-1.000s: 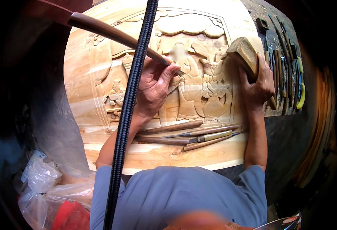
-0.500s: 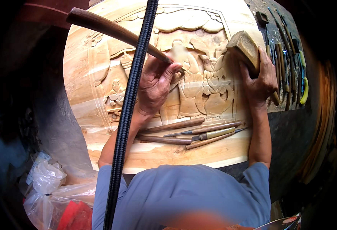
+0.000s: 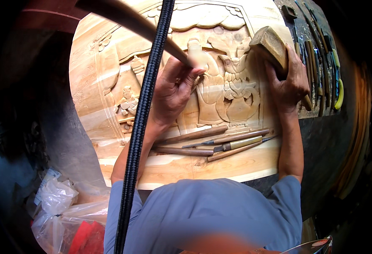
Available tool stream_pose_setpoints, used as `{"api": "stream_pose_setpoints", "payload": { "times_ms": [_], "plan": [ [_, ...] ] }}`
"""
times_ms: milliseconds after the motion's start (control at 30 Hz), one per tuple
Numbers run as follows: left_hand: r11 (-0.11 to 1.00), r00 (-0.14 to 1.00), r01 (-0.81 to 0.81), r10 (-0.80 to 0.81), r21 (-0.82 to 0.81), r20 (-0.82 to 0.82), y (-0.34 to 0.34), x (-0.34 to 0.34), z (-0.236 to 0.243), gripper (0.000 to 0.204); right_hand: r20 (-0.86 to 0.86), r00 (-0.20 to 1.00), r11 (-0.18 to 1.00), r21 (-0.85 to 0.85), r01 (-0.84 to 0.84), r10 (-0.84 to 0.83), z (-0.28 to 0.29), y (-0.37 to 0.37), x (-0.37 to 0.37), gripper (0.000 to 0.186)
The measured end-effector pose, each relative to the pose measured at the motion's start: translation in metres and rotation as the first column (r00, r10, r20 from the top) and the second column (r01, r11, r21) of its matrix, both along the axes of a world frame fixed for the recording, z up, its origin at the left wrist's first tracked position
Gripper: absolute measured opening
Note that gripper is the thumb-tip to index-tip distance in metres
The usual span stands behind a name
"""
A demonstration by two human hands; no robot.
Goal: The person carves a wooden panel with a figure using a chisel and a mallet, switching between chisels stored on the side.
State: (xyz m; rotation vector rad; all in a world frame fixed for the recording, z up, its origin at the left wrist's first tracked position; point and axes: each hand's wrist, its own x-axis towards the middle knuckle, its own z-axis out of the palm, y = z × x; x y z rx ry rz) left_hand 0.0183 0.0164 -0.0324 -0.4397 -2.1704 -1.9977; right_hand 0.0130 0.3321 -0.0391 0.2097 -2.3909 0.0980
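Observation:
My left hand point(image 3: 169, 99) grips a wood chisel point(image 3: 129, 20) by the low end of its long, dark wooden handle. The handle slants up to the far left; its blade tip is hidden by my fingers over the carved figures. Beneath lies a pale wooden relief panel point(image 3: 194, 172), carved with robed figures and scalloped drapery. My right hand point(image 3: 294, 86) is closed on a blocky wooden mallet point(image 3: 268, 47), held above the panel's right side. The mallet head points toward the far left, and its handle end shows below my hand.
Several chisels point(image 3: 241, 136) lie on the panel's near part. More tools point(image 3: 315, 70) and a yellow-handled one point(image 3: 339, 95) lie on a board at the right. A black braided cable point(image 3: 140, 122) crosses the view. Plastic bags point(image 3: 59, 197) lie at the lower left.
The chisel's handle has tilted, its top end now higher and nearer in the view. Both hands keep their grips; the whole view has shifted slightly.

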Motion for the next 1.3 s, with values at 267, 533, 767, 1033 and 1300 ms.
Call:
{"api": "stream_pose_setpoints", "payload": {
  "times_ms": [267,533,767,1033,1300],
  "plan": [
    [0.981,0.988,-0.020,-0.011,-0.192,-0.155,0.000,-0.005,0.003,0.017,-0.002,1.000,1.000,0.006,0.000,0.000,-0.003,0.002,0.001,0.069],
    [0.970,0.962,-0.086,0.022,-0.226,-0.272,0.002,-0.006,-0.003,0.018,0.185,0.983,0.998,0.060,0.011,-0.022,0.023,0.005,-0.019,0.080],
    [0.958,0.947,-0.149,0.068,-0.244,-0.313,0.000,-0.002,0.000,0.019,0.373,0.640,0.227,-0.926,0.301,0.672,0.088,-0.006,-0.068,0.043],
    [0.920,0.927,-0.188,0.052,-0.342,-0.371,0.000,0.000,-0.008,0.017,0.334,0.760,0.713,-0.662,-0.231,0.557,0.193,-0.094,-0.056,0.052],
    [0.925,0.903,-0.220,0.074,-0.309,-0.422,0.014,-0.009,-0.005,0.019,0.327,0.801,0.809,-0.505,-0.299,0.501,0.217,-0.086,-0.043,0.051]
  ]
}}
